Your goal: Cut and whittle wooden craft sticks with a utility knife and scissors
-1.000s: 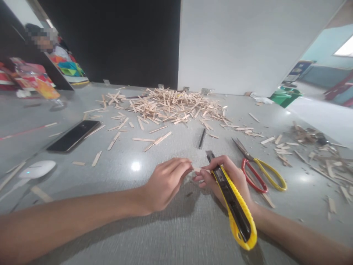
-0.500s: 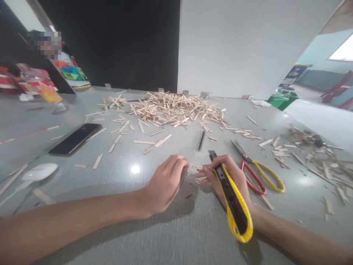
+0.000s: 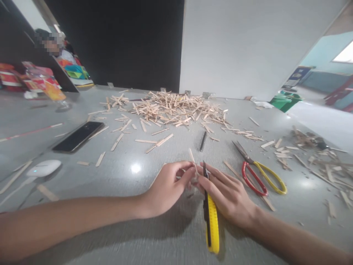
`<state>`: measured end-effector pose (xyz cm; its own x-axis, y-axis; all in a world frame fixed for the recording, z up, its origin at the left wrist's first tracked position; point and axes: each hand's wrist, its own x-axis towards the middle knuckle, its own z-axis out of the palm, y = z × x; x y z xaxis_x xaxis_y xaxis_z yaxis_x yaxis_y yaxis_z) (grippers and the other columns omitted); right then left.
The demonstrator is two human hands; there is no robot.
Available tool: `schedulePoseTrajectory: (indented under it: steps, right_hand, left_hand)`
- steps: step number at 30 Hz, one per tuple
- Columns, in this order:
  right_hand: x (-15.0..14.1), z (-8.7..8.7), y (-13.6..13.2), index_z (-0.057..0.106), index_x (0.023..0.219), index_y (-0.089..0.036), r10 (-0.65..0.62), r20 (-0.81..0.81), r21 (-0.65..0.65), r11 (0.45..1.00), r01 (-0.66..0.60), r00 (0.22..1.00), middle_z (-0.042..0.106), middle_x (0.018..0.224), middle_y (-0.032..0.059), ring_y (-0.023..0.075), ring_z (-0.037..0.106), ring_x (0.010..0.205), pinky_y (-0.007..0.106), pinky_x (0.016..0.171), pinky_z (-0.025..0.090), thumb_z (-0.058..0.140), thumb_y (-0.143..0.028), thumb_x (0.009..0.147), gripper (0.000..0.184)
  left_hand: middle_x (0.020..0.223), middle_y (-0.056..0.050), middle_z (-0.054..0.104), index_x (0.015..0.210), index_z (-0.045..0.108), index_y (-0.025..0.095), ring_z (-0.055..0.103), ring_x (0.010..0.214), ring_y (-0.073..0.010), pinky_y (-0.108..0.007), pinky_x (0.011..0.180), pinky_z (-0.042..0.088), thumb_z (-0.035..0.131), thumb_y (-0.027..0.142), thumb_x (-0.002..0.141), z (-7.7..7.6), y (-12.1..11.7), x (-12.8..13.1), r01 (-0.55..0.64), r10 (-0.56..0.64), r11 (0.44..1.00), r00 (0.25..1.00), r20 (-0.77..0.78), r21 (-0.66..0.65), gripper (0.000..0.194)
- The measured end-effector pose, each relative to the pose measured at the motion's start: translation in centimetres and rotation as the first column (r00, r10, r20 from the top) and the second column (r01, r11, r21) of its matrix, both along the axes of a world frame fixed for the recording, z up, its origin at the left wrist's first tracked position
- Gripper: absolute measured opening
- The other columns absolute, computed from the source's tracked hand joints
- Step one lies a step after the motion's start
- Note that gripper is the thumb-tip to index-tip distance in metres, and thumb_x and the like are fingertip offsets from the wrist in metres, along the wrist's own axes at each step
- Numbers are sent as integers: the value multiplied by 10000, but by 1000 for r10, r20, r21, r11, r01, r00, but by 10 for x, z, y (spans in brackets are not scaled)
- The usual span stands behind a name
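Between the fingertips of my left hand (image 3: 172,186) is a thin wooden stick (image 3: 192,156), its far end pointing up and away. My right hand (image 3: 230,191) grips a yellow and black utility knife (image 3: 212,221), with the blade end up and the handle hanging toward me. The fingertips of both hands meet near the stick's lower end, so what lies between them is partly hidden. Scissors (image 3: 252,160) with one red and one yellow handle lie just right of my right hand. A dark pen-like rod (image 3: 203,141) rests beyond the hands.
A heap of wooden sticks (image 3: 176,108) lies at the back against the panel. A phone (image 3: 78,137) and a white mouse-shaped device (image 3: 45,168) are at left, near a plastic bottle (image 3: 51,90). Wood scraps (image 3: 328,165) cover the right side. A person sits at far left.
My right hand has turned the knife from slanting to nearly upright and closed in on my left. The stick, earlier level between the hands, now points upward.
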<state>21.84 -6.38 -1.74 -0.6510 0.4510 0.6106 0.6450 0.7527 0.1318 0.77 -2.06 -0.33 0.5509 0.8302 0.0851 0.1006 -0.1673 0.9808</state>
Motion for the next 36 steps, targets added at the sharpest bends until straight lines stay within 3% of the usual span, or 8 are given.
schedulePoseTrajectory:
  steps: [4,7,9,11,15,20,24,36]
  right_hand:
    - [-3,0,-1,551,1368,-6,28,83,15,999,-29,996,786,1138,279,420,735,1180,484,875,675,523,-89,1046,334]
    - [-2,-4,0,523,1439,-72,41,-186,-95,994,-59,982,776,941,145,281,779,902,372,712,664,502,-123,1065,379]
    - [1,-6,0,575,1395,-136,-41,-429,-204,977,-53,902,711,830,57,183,691,661,300,581,592,499,-185,1071,337]
    - [4,-4,-1,672,1260,-194,-160,-546,-311,950,-21,822,712,822,38,159,654,611,295,564,545,496,-280,1070,273]
    - [4,9,-4,753,1107,-258,-317,-537,-473,881,32,782,813,921,17,168,753,766,291,682,561,535,-324,1052,235]
    - [-2,15,-6,754,985,-252,-385,-572,-534,845,27,725,749,689,-65,82,646,489,203,507,499,685,-220,944,87]
    - [2,10,-7,758,1096,-298,-416,-562,-574,818,24,715,772,753,-80,76,660,538,196,537,505,717,-253,962,147]
    - [3,8,-4,770,1093,-270,-337,-552,-514,858,8,762,797,787,-58,89,696,582,198,587,540,700,-225,978,142]
  left_hand:
    - [710,-4,664,854,669,157,654,607,-111,-206,573,569,613,437,1054,0,2,2,89,-74,990,988,133,-109,349]
    - [779,-30,687,943,663,149,698,636,-132,-217,555,587,595,449,1059,0,2,2,109,-81,981,982,168,-160,329]
    - [854,-32,684,1068,633,167,704,607,-140,-213,472,563,571,478,1063,0,2,3,99,-64,967,986,154,-233,317]
    - [879,-21,667,1144,586,191,697,575,-141,-203,416,531,558,490,1064,-1,2,3,89,-55,955,990,126,-281,311]
    - [862,-4,641,1169,534,209,692,622,-139,-200,452,546,570,460,1061,-6,4,4,80,-66,969,995,68,-234,276]
    - [877,-3,660,1239,452,238,687,585,-131,-172,410,484,508,418,1083,-11,5,1,168,-160,956,986,52,-242,245]
    - [876,1,672,1333,423,255,696,600,-133,-161,411,465,505,342,1081,-11,5,-1,208,-210,948,978,19,-241,279]
    - [843,12,687,1220,398,241,655,543,-105,-169,422,422,450,436,1110,-6,5,-1,229,-238,942,971,-9,-246,230]
